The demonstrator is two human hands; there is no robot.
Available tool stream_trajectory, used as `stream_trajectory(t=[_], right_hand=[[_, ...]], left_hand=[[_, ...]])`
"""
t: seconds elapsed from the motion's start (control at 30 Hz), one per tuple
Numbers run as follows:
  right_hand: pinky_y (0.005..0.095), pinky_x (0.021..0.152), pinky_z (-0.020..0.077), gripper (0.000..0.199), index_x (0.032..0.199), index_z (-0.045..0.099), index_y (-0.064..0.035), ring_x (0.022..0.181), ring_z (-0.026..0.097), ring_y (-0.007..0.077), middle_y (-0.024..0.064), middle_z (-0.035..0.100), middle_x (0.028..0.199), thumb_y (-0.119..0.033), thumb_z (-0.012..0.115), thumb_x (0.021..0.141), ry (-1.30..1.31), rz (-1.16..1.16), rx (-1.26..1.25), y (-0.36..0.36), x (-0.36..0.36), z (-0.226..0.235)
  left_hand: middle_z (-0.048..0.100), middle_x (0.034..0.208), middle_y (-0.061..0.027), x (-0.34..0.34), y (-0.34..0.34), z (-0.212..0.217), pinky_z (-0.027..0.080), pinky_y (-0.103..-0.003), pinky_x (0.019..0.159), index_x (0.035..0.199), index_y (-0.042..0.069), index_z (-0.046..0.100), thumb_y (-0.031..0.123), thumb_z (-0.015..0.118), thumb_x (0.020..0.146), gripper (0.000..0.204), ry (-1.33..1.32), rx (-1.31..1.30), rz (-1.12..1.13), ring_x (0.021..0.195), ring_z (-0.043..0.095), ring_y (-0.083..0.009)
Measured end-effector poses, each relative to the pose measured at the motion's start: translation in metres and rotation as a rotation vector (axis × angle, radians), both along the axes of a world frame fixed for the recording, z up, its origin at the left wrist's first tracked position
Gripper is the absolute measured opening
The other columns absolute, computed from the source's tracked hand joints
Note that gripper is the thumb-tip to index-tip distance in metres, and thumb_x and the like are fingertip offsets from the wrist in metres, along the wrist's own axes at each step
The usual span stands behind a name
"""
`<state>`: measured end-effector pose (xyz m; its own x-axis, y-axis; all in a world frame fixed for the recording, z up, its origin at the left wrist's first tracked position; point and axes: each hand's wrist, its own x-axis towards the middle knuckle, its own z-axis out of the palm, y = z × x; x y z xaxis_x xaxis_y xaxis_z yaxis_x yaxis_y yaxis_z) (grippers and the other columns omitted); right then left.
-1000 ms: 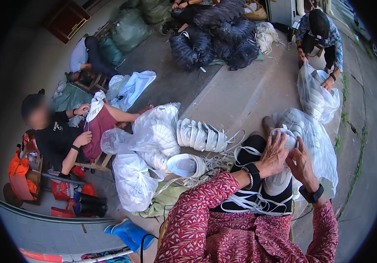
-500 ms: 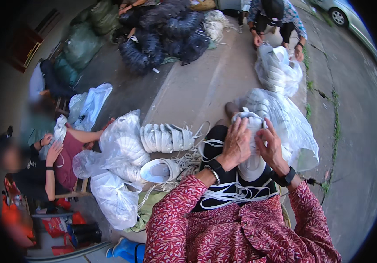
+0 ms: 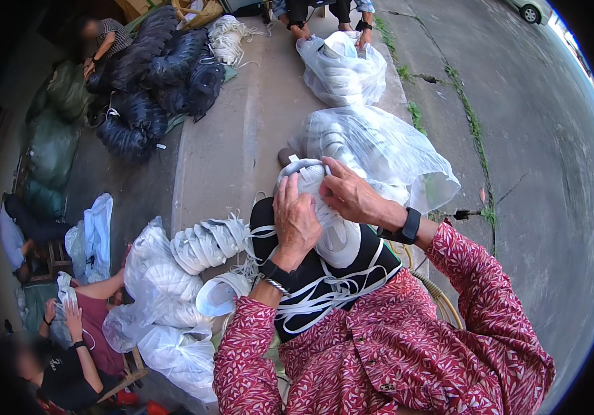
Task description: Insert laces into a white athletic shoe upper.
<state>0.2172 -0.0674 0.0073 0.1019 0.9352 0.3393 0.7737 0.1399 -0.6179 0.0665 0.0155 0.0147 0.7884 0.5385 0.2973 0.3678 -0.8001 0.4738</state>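
Observation:
A white shoe lies over my black-clad lap, its toe toward me and its opening away. My left hand rests over the left side of its upper, fingers bent and gripping it. My right hand is at the right edge of the upper near the tongue, thumb and fingers pinched together. What is between those fingertips is too small to make out. Loose white shoelaces spread in loops across my lap below the shoe.
A row of nested white shoes and a single shoe stand left of my lap, beside bagged shoes. Clear plastic bags of shoes lie ahead. Black-wrapped bundles are far left. Co-workers sit left and ahead.
The view has swung right, so the surroundings sit further left. My right hand has moved up the shoe to its upper edge; my left stays on the upper.

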Motion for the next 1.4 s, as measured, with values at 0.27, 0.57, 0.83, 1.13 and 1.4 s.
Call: stream_trajectory(t=[0.27,0.57,0.83,1.13,1.4], right_hand=[[0.0466,0.091,0.0404,0.014,0.084,0.057,0.0021,0.112,0.045,0.045,0.0338,0.044,0.122,-0.007,0.062,0.074,0.006,-0.064,0.112,0.0,-0.008,-0.002],[0.047,0.089,0.0415,0.016,0.087,0.056,0.0038,0.111,0.045,0.0456,0.0327,0.041,0.123,-0.008,0.06,0.078,-0.078,-0.049,0.031,0.004,-0.005,-0.004],[0.0369,0.078,0.0493,0.005,0.086,0.048,-0.0007,0.1,0.057,0.0313,0.0227,0.051,0.116,-0.003,0.053,0.085,0.215,-0.057,0.025,-0.021,0.058,0.025],[0.0216,0.053,0.0481,0.007,0.097,0.046,-0.0069,0.066,0.061,0.0138,0.0092,0.061,0.085,-0.013,0.046,0.095,1.682,-0.031,-0.278,-0.013,0.031,0.016],[0.0182,0.051,0.0501,0.006,0.091,0.046,-0.0018,0.057,0.054,0.0116,0.0063,0.054,0.074,0.002,0.049,0.088,1.919,-0.573,0.501,-0.127,0.252,0.025]], left_hand=[[0.043,0.129,-0.0262,-0.002,0.002,-0.001,0.031,-0.047,0.101,0.082,-0.007,0.062,0.004,0.059,0.076,0.012,0.003,-0.004,0.005,0.123,0.038,-0.0417],[0.046,0.126,-0.025,-0.006,0.007,-0.003,0.034,-0.045,0.1,0.083,-0.003,0.063,0.004,0.06,0.076,0.011,-0.084,-0.052,-0.014,0.12,0.042,-0.0402],[0.048,0.121,-0.0242,-0.05,0.027,0.01,0.035,-0.046,0.098,0.093,0.003,0.061,0.012,0.062,0.077,0.019,-0.055,-0.178,0.069,0.116,0.043,-0.0407],[0.051,0.12,-0.0213,-0.062,0.026,0.021,0.028,-0.05,0.101,0.079,0.001,0.062,0.016,0.062,0.078,0.014,0.145,-0.124,-0.087,0.12,0.041,-0.0411],[0.054,0.112,-0.0214,-0.166,0.07,0.009,0.032,-0.05,0.097,0.07,-0.003,0.059,0.009,0.062,0.071,0.012,0.204,0.108,0.187,0.113,0.045,-0.0404]])
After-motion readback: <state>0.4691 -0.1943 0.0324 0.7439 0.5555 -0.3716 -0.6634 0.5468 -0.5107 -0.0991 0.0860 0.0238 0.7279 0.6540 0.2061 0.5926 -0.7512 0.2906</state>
